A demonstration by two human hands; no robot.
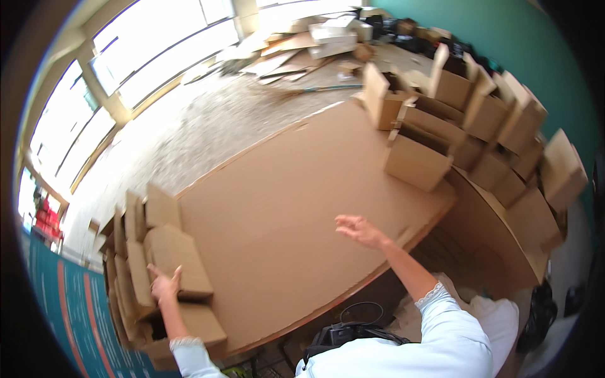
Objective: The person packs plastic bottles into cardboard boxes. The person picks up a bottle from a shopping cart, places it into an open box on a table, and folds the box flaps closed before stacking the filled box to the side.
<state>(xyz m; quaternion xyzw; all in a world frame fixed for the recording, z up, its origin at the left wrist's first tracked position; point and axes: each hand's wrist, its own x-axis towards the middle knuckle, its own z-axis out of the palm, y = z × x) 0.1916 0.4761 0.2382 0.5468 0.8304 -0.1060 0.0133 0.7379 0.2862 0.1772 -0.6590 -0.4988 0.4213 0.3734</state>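
Note:
At the left end of the cardboard-covered table, my left hand is at a brown cardboard box in a packed group. Its thumb and forefinger are spread apart, and no closed grip shows. I cannot tell how firmly it touches the box. Below that hand sits another box near the table's front edge. My right hand is over the right part of the table with its fingers stretched out and nothing in it. The nearest box on that side is an open-topped one, farther off to the right.
Several open boxes with raised flaps stand crowded along the right, by a green wall. A broom lies on the floor beyond the table. Flattened cardboard and white boxes are heaped at the back. Windows line the left.

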